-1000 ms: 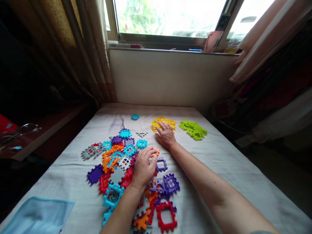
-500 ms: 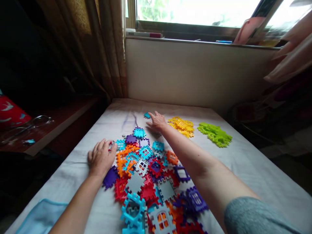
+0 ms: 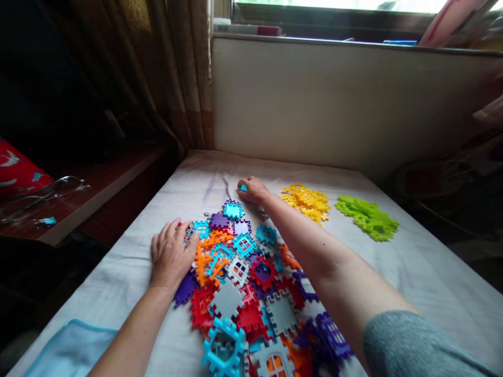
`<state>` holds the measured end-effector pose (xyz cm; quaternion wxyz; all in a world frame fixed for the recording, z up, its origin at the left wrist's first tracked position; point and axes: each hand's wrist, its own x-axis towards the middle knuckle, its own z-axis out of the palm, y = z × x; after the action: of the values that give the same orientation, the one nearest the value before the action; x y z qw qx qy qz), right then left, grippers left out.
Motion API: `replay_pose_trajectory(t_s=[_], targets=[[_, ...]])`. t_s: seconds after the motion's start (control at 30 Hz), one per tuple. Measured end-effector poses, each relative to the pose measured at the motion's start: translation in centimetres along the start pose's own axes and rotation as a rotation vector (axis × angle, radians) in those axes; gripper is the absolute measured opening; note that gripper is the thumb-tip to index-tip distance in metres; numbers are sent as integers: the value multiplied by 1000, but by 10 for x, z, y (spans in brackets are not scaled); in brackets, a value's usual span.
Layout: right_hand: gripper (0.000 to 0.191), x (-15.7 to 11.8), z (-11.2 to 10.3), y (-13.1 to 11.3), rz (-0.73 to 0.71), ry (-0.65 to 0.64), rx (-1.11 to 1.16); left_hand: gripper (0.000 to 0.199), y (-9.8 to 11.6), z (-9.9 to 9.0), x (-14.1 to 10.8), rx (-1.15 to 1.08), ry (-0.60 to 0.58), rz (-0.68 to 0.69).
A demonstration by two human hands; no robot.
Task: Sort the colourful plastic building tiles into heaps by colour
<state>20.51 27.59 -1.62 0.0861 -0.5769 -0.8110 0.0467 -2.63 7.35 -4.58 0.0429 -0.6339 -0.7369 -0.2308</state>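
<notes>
My right hand [image 3: 253,189] reaches to the far part of the sheet, its fingers curled around a small light-blue interlocking tile [image 3: 242,188]; most of the tile is hidden by them. My left hand [image 3: 173,253] lies with fingers apart at the left edge of the mixed tile pile, touching its side. Close to it are a light-blue window tile [image 3: 201,229], an orange frame tile [image 3: 203,262] and a purple tile [image 3: 186,288]. Grey, red, purple, orange and light-blue notched tiles overlap in the pile, including a grey plate tile [image 3: 228,298].
Yellow tiles [image 3: 308,199] lie heaped right of my right hand, with green tiles [image 3: 369,215] farther right. A light-blue cloth [image 3: 70,348] lies at the front left. Glasses [image 3: 70,184] and a red patterned object [image 3: 19,170] sit on the wooden surface at left.
My right hand has closed its fingers on the light-blue tile it was reaching toward. The view has tilted down and shifted left. My left hand stays beside the pile.
</notes>
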Motion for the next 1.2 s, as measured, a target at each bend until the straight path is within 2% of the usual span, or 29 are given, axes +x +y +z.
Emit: replay_pose_trajectory(t_s=[0.13,0.3,0.43,0.57,0.67,0.73,0.83,0.97,1.1,1.2], targets=[[58,-31,-6,-9,-120,-24,45,45,1,1,0,0,-10,-3],[46,-79,-24,-29,-333,-230,139,43,2,-4,7,-83,-34,33],[50,-127,-48,-33,-273,-289,134,43,11,-14,4,-190,-212,191],[49,-188,-65,-32,-293,-283,176,53,30,-28,-18,-241,-315,222],[43,-236,-67,-30,-293,-214,246,57,43,-38,-44,-305,-306,254],[41,-265,-63,-27,-260,-121,352,58,48,-43,-64,-342,-279,260],[35,-307,-50,-21,-154,117,525,63,47,-49,-97,-336,-195,204],[24,-364,-24,-20,56,431,678,61,38,-54,-138,-283,-39,137],[21,-409,-9,-26,120,520,666,60,40,-60,-169,-309,-16,146],[19,-426,-8,-28,118,531,570,68,56,-66,-190,-256,-97,188]])
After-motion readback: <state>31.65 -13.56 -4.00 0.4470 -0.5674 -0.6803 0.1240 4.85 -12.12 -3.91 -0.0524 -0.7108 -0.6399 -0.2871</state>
